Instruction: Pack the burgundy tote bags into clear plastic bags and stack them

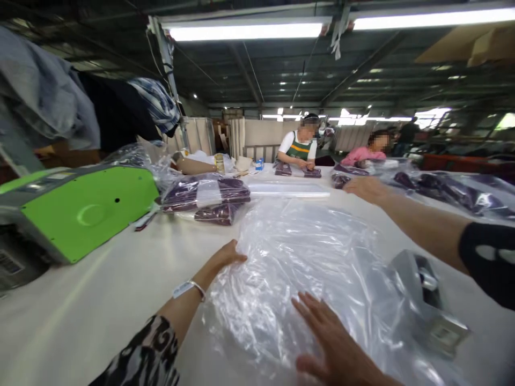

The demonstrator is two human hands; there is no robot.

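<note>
A large, crumpled clear plastic bag [277,268] is spread across the white table in front of me. At its left edge, my left hand [229,254] grips the plastic, with the thumb showing and the other fingers mostly hidden. My right hand [328,335] is over the near part of the bag, fingers apart and holding nothing; whether it touches the plastic I cannot tell. Just beyond the bag lie dark purple folded textiles in clear wrapping [205,195]. A flat strip of clear plastic [287,189] is beside them.
A green and grey machine [96,209] stands on the left. To the right is a grey metal device [430,305]. Another person's arm [418,220] reaches in from the right. Two co-workers [300,147] are across the table [120,289]. More wrapped purple textiles [454,190] lie at right.
</note>
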